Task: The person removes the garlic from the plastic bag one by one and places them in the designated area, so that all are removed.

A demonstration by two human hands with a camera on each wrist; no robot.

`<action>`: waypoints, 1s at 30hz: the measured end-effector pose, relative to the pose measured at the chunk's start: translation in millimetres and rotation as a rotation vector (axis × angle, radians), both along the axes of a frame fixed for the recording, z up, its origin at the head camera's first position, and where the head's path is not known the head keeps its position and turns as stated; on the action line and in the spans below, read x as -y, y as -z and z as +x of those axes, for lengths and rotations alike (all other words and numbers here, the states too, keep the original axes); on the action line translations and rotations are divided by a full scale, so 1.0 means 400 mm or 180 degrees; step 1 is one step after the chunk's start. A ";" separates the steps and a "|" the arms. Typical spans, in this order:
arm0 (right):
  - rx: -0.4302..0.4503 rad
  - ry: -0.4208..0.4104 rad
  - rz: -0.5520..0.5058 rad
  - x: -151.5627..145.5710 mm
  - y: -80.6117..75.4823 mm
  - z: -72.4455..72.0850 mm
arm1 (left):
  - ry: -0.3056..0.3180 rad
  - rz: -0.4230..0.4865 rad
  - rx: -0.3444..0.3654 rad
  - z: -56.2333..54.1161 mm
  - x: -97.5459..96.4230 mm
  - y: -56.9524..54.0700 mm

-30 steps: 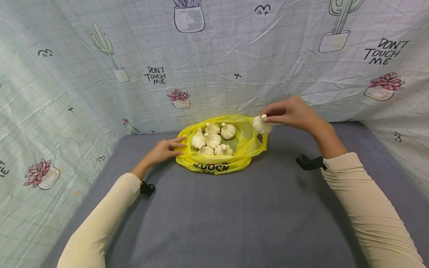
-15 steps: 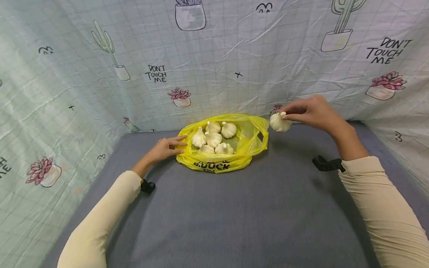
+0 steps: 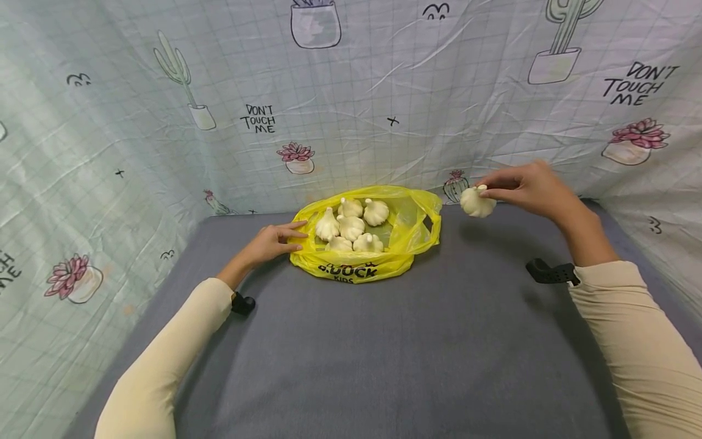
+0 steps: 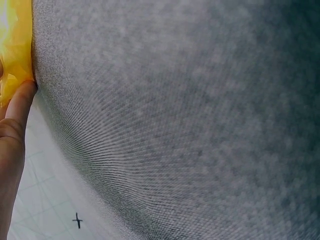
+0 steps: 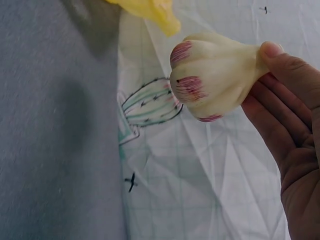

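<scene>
A yellow plastic bag (image 3: pixel 364 268) with black lettering lies with its mouth open at the back of the table in the head view. Several cream garlic bulbs (image 3: pixel 351 228) sit inside it. My left hand (image 3: pixel 269 244) rests its extended fingers on the bag's left edge; in the left wrist view the fingers (image 4: pixel 22 102) meet the yellow plastic. To the right of the bag, my right hand (image 3: pixel 529 188) pinches another garlic bulb (image 3: pixel 477 202) by its neck, held above the table. The right wrist view shows purple-red streaks on this bulb (image 5: pixel 215 80), with the thumb on its stem.
A grey cloth covers the table (image 3: pixel 351 353). Behind and at both sides hangs a pale curtain (image 3: pixel 384 91) printed with cacti and lettering. The bag's loose handle (image 3: pixel 430 222) sticks out toward the right. Each wrist wears a black camera mount (image 3: pixel 548 272).
My right hand has carried the garlic bulb rightward, from over the bag's right end to beside it. The left hand and the bag stay in place.
</scene>
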State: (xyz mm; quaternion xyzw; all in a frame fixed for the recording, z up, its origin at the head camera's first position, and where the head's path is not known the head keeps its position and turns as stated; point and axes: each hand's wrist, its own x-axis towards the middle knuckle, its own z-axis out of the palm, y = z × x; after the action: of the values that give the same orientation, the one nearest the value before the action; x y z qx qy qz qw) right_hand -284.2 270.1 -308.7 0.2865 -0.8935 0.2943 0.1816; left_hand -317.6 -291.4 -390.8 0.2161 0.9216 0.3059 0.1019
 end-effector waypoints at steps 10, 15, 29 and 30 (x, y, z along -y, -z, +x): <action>0.0069 0.0305 0.0050 -0.050 0.024 0.002 | -0.0005 0.0006 -0.0009 -0.001 0.003 0.003; 0.0049 0.0385 0.0045 -0.064 0.036 0.001 | -0.0027 0.0016 -0.0003 0.001 0.000 0.004; 0.0183 0.0589 -0.0078 -0.083 0.083 -0.019 | -0.0007 0.0024 0.0020 0.002 0.001 0.002; 0.0238 0.0605 -0.0102 -0.084 0.086 -0.020 | -0.0009 0.0021 0.0022 0.002 0.001 0.002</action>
State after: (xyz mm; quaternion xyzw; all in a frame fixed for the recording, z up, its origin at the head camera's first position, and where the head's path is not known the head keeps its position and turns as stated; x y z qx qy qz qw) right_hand -292.3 303.8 -343.2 0.1863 -0.9180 0.3005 0.1798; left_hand -316.8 -291.7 -391.5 0.2140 0.9206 0.3098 0.1039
